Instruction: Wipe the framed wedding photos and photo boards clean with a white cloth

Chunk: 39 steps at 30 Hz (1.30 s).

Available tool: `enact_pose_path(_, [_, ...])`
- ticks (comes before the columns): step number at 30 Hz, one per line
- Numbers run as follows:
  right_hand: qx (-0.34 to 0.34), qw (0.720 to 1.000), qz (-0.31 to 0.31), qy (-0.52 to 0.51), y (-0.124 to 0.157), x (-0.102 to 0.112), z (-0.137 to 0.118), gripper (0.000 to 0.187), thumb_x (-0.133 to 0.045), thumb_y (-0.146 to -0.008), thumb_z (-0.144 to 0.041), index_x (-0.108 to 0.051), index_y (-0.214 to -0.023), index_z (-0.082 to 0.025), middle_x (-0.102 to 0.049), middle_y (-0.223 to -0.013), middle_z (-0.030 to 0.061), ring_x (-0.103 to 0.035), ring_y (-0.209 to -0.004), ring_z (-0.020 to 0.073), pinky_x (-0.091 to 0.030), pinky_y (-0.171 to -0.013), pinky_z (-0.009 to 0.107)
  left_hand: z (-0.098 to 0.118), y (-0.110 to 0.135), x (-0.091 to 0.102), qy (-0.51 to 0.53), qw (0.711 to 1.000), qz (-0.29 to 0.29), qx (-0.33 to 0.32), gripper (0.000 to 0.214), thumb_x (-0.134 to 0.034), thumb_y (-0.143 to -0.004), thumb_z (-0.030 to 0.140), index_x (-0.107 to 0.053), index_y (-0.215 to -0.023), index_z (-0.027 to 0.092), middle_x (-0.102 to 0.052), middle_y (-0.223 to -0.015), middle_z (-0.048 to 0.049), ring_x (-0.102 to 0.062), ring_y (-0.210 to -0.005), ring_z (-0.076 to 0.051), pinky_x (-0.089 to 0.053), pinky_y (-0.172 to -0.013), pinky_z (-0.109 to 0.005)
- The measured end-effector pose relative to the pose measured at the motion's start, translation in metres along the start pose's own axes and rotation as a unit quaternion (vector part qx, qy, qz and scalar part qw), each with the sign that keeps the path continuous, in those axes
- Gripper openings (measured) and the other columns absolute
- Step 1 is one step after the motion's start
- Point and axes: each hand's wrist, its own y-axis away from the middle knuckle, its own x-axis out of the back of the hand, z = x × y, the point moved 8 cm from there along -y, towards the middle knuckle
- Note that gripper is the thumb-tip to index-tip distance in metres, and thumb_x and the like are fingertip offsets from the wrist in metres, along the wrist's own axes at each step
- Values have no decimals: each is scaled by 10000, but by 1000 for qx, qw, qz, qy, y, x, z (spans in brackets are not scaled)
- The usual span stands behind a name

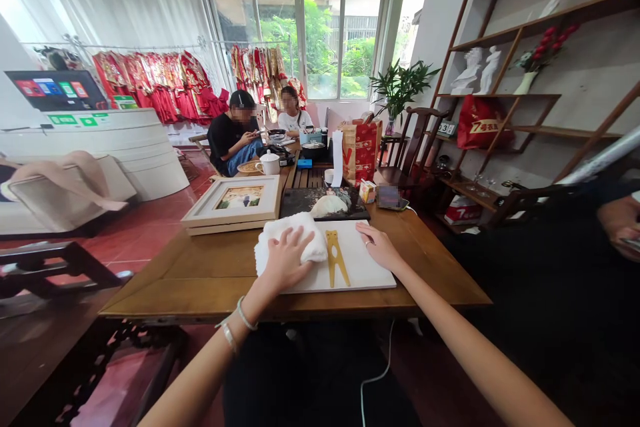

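A flat white board lies at the near side of the wooden table. My left hand rests with spread fingers on a folded white towel that covers the board's left part. To the right of the towel lies a flat golden-yellow piece with a bear-like head, an oval hole and two legs; neither hand touches it. My right hand, a ring on one finger, lies with fingers stretched out on the board's right part.
Behind the board are a dark tray with a pale fan shape and, leftward, a framed photo. A phone, a small carton, a paper bag and a lidded white cup stand farther back. Two people sit at the far end.
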Motion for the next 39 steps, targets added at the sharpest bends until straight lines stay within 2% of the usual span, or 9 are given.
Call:
enact_pose_path(7, [1,1000,4,-8,0,0,0,378,-445,-807,-138,-686,-1094,-195,-623,-1247,75,-538,-1216,222,-361,-1089,449,26,60,6,32,998,-19,-45,770,-516,-699,238,-310,-1438,306,-238,-1534,-56,-201,-1375,-336,-277,-991,-563])
enact_pose_path(11, [5,1000,5,-9,0,0,0,382,-448,-802,-128,-686,-1093,-197,-629,-1238,73,-543,-1210,219,-367,-1085,442,30,66,8,51,996,-38,-62,767,-510,-700,233,-310,-1434,329,-238,-1535,-31,-201,-1376,-333,-272,-1001,-571])
enact_pose_path(14, [8,1000,9,-14,0,0,1,377,-453,-804,-131,-688,-1088,-206,-629,-1239,66,-547,-1206,215,-369,-1085,438,29,48,8,52,996,-37,-59,700,-499,-749,263,-331,-1426,320,-272,-1522,-43,-212,-1377,-330,-217,-1032,-603])
enact_pose_path(18, [7,1000,7,-16,0,-1,1,375,-454,-806,-131,-686,-1092,-204,-628,-1240,72,-546,-1207,215,-363,-1090,438,24,5,2,48,997,-40,-44,627,-472,-824,324,-321,-1432,305,-283,-1516,-68,-193,-1392,-328,-73,-1062,-655])
enact_pose_path(23, [5,1000,-5,1,-1,-2,0,387,-430,-821,-131,-664,-1129,-154,-607,-1262,112,-528,-1227,223,-359,-1089,439,13,-41,-4,56,998,-26,-28,580,-422,-868,365,-324,-1434,280,-290,-1509,-94,-202,-1385,-344,-132,-1039,-677])
enact_pose_path(27, [5,1000,-8,9,-1,-2,-1,389,-425,-824,-129,-662,-1132,-150,-605,-1265,111,-529,-1226,217,-366,-1086,424,12,-53,-4,57,998,-17,-23,570,-413,-869,360,-340,-1427,276,-301,-1502,-104,-215,-1378,-349,-144,-1027,-685])
enact_pose_path(32, [8,1000,-5,15,-1,-2,-2,393,-431,-815,-120,-663,-1129,-157,-613,-1255,108,-544,-1210,212,-373,-1081,419,30,-32,-4,66,997,-15,-46,585,-435,-851,353,-338,-1426,301,-300,-1507,-79,-215,-1382,-333,-139,-1048,-659])
enact_pose_path(39, [11,1000,3,1,-1,-2,1,391,-444,-803,-116,-675,-1108,-192,-621,-1251,79,-546,-1208,203,-362,-1089,426,61,35,-1,75,994,-25,-75,758,-517,-748,278,-253,-1458,314,-183,-1549,-58,-101,-1416,-326,-68,-1071,-654])
